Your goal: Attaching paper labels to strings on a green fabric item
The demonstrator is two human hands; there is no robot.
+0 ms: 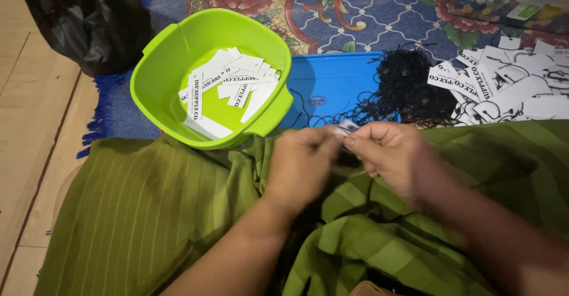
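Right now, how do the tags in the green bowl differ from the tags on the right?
The bowl tags lie loose inside the green bowl, while the right tags lie in a heap on the floor covering. The bowl tags show no strings; the right tags have black strings among them. The bowl tags are fewer. Both are white paper with black print.

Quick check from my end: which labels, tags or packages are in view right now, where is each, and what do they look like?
Loose tags: in the lime-green tub, white rectangles with black print.
Tag pile: upper right on the floor, white with black strings.
One small tag: pinched between left hand and right hand, whitish, blurred.
Small oval sticker: on the blue lid.
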